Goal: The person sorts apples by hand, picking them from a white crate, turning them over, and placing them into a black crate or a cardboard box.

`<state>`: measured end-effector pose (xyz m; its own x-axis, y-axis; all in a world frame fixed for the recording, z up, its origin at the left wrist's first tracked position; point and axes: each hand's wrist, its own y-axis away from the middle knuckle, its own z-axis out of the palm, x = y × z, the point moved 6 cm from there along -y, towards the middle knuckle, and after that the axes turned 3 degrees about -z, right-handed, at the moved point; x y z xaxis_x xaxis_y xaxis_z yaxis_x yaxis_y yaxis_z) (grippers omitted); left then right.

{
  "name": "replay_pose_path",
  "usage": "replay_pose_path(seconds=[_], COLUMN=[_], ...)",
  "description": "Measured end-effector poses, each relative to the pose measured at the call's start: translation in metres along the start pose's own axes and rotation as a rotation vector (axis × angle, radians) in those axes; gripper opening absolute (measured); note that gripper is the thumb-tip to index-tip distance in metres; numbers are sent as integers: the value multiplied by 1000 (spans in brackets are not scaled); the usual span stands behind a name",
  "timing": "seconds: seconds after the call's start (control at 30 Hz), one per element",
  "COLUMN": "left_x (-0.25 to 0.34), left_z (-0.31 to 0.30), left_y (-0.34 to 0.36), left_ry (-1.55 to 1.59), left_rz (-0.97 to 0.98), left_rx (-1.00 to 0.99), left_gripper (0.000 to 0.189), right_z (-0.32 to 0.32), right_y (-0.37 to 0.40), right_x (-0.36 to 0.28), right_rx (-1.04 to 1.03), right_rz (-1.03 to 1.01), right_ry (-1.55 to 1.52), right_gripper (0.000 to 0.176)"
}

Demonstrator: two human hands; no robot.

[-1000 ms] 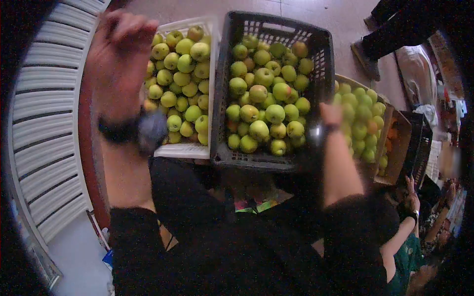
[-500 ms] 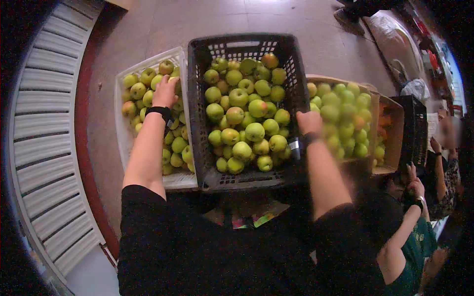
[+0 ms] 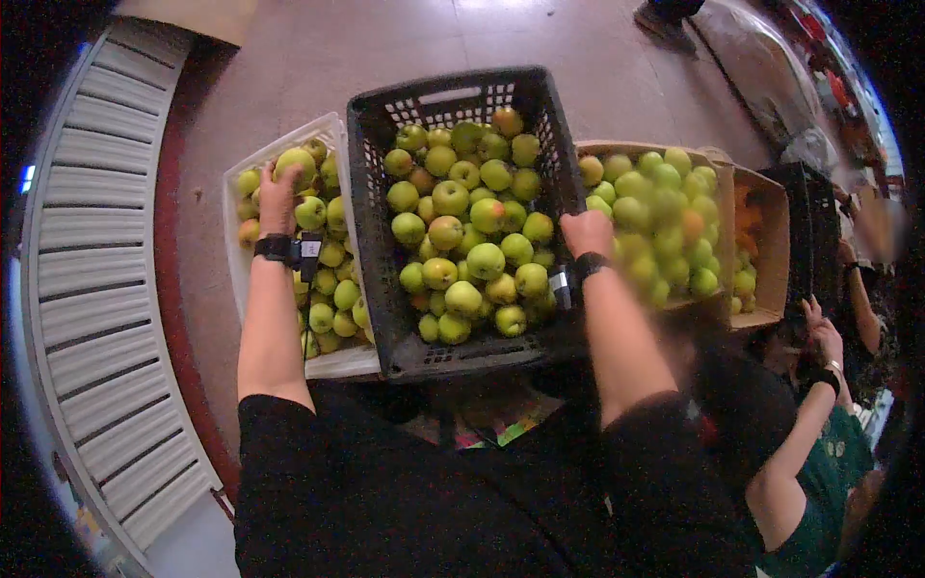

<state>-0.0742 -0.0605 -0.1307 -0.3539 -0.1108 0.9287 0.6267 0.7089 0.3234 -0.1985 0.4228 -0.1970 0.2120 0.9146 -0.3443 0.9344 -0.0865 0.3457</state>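
Note:
My left hand (image 3: 277,204) is over the white crate (image 3: 345,364) of green apples, its fingers closed on a yellow-green apple (image 3: 295,168). My right hand (image 3: 588,234) is closed on the right rim of the black plastic crate (image 3: 462,358), which stands in the middle and holds several green apples (image 3: 486,260), some with a red blush. Right of that hand is a cardboard box (image 3: 665,151) with more green apples, partly blurred. I wear dark bands on both wrists.
A white slatted panel (image 3: 106,279) runs down the left side. Another cardboard box (image 3: 771,250) and a dark crate (image 3: 807,226) stand at right. Co-workers' arms (image 3: 805,424) show at the lower right. White bags (image 3: 756,67) lie on the floor at upper right.
My left hand has moved left within the white crate and now has an apple in its fingers. My right hand remains at the black crate's rim. The view has shifted slightly.

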Motion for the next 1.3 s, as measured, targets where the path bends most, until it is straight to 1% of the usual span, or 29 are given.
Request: replay_pose_path(seconds=[0.03, 0.07, 0.13, 0.17, 0.23, 0.27, 0.33, 0.37, 0.47, 0.5, 0.6, 0.63, 0.67, 0.7, 0.73, 0.77, 0.8, 0.83, 0.87, 0.9, 0.93, 1.0, 1.03, 1.1, 1.13, 1.17, 1.2, 1.3], left_x=[7, 11, 38, 41, 43, 42, 46, 49, 40, 36, 23, 19, 14, 4, 5, 3, 5, 9, 18, 15, 17, 9, 21, 38, 28, 26, 31, 40], left_z=[10, 13, 45, 54, 74, 84, 104, 113, 141, 150, 176, 180, 181, 179, 178, 173, 169, 162, 158, 148, 136, 106, 95, 81, 44, 21, 2, -34], left_y=[8, 16, 61, 72, 90, 95, 107, 112, 114, 115, 125, 129, 129, 122, 124, 120, 122, 114, 126, 118, 113, 97, 104, 115, 102, 99, 102, 131], left_ry=[410, 540, 792, 824, 889, 886, 884, 889, 911, 895, 916, 903, 819, 774, 816, 769, 849, 832, 799, 853, 814, 737, 674, 675, 483, 410, 387, 370], left_rz=[-17, -74, -201, -219, -266, -294, -350, -373, -483, -510, -600, -624, -619, -591, -588, -537, -573, -464, -524, -569, -449, -348, -304, -225, -64, -2, 34, 98], left_rx=[-266, -400, -676, -743, -889, -910, -954, -903, -886, -848, -812, -805, -746, -755, -815, -796, -842, -921, -790, -962, -938, -921, -875, -899, -683, -542, -437, -262], left_gripper=[41, 41, 45, 47, 53, 53, 54, 55, 54, 52, 50, 47, 47, 46, 46, 45, 46, 46, 46, 47, 47, 44, 44, 43, 44, 42, 41, 37], right_z=[0, 2, -1, 0, -5, -8, 0, 4, -13, -17, -16, -18, -17, -10, -3, -12, -20, -24, -15, -13, -16, -16, -16, -18, -18, -19, -17, -20], right_y=[-3, -5, -1, -2, 3, 5, -1, -4, 9, 12, 11, 13, 13, 8, 3, 10, 14, 15, 11, 12, 9, 12, 11, 15, 17, 18, 17, 18], right_x=[-1, -2, -7, -3, -12, -16, -6, 0, -8, -11, -8, -9, -8, -6, -2, -4, -9, -9, -3, -1, 0, -5, -10, -5, -4, -4, -3, -2], right_rx=[13, -4, -38, -3, -61, -88, -53, -34, -56, -55, -69, -79, -92, -128, -94, -103, -122, -136, -133, -82, -72, -35, -41, -45, -50, -36, -31, -41], right_rz=[-18, -30, -47, 7, -112, -167, -67, -16, 38, 50, 87, 82, 88, 40, -10, 49, 12, 33, 79, 124, 124, 97, 85, 107, 134, 119, 106, 120], right_ry=[2, 22, 68, 33, 113, 157, 81, 42, -3, -9, -40, -57, -67, -62, -87, -133, -106, -107, -111, -140, -152, -191, -194, -196, -201, -195, -189, -220], right_gripper=[30, 30, 30, 30, 31, 32, 31, 31, 32, 31, 31, 30, 30, 30, 35, 35, 34, 33, 32, 29, 28, 25, 24, 23, 23, 23, 23, 22])
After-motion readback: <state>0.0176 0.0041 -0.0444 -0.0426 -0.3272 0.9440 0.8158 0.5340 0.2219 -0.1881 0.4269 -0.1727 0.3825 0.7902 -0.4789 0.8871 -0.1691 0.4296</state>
